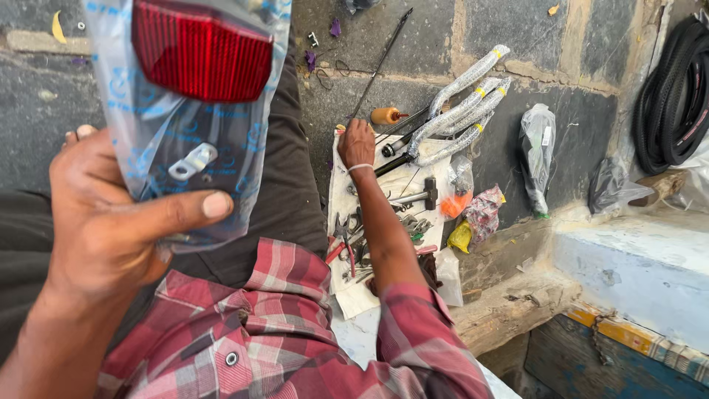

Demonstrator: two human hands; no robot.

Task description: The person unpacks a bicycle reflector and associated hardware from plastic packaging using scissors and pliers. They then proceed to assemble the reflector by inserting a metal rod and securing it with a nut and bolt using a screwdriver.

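Gripping a clear plastic bag containing a red reflector and a metal bracket, the left hand is clamped on it near the camera, while the right hand rests fingers-down among tools on a white cloth, its grip state not discernible

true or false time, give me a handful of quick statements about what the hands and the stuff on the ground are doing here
1. The left hand holds a clear plastic bag with a red reflector inside. True.
2. The right hand rests on the bare stone, far from any tools. False: it reaches among tools on a white cloth.
3. A hammer lies on that cloth. True.
4. The black tyres lie beside the left hand. False: they sit at the far right edge.
5. The wrapped metal tubes lie beyond the right hand. True.
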